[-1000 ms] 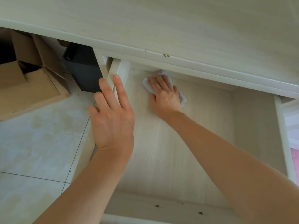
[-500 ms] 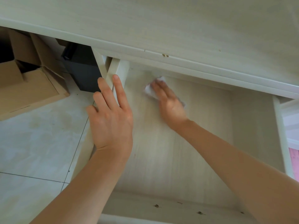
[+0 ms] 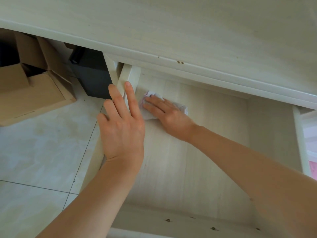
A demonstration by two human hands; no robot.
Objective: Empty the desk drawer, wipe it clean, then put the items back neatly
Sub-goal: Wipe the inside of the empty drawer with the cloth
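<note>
The pale wooden drawer [image 3: 267, 134] stands pulled out below the desk top [image 3: 171, 26], and nothing lies on its floor but a cloth. My right hand [image 3: 169, 113] presses the crumpled white cloth [image 3: 182, 107] flat onto the drawer floor at the far left corner, fingers straight and pointing left. My left hand [image 3: 122, 124] rests with straight fingers on the drawer's left side wall [image 3: 127, 74]. Part of the cloth is hidden under my right palm.
A brown cardboard box [image 3: 32, 93] with open flaps sits on the tiled floor [image 3: 39, 152] at the left. A black box [image 3: 93, 74] stands under the desk beside the drawer. Something pink [image 3: 313, 169] shows past the drawer's right wall.
My right hand has slid the cloth leftward and slightly nearer across the drawer floor, turning its fingers to point left. My left hand has stayed on the side wall.
</note>
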